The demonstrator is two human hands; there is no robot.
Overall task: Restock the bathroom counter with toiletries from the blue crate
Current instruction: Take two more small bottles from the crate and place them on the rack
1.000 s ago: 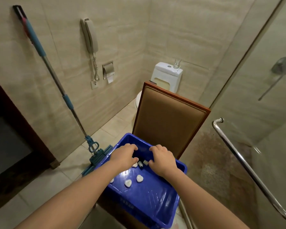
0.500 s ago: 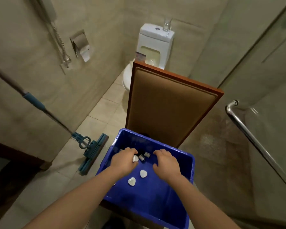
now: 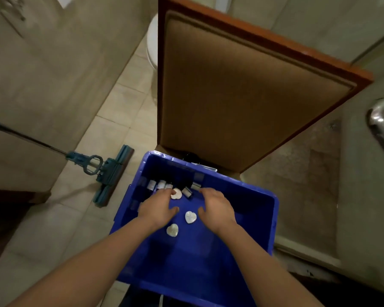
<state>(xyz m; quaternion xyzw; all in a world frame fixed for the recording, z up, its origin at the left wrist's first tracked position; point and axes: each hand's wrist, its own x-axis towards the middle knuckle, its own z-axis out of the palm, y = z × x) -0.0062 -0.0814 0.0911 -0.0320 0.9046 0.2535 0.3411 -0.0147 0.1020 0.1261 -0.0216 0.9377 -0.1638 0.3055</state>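
Observation:
A blue crate (image 3: 273,220) sits on the seat of a chair. Both my hands are inside it, palms down. My left hand (image 3: 159,210) reaches toward the far wall, its fingertips touching a white heart-shaped soap (image 3: 177,194). Two more heart soaps (image 3: 190,217) (image 3: 172,230) lie on the crate floor between my wrists. My right hand (image 3: 216,208) hovers with fingers bent down beside a small boxed item (image 3: 195,186). Several small bottles (image 3: 162,184) stand along the far wall. Neither hand plainly grips anything.
The chair's padded back (image 3: 242,96) rises just behind the crate. A teal mop (image 3: 111,173) leans on the tiled floor at left. A toilet (image 3: 152,41) is behind the chair. A chrome door handle (image 3: 379,125) and the shower floor are at right.
My view has tilted down and moved closer to the crate. Both hands stay in the same area of the crate, with the left fingertips now at the far heart soap.

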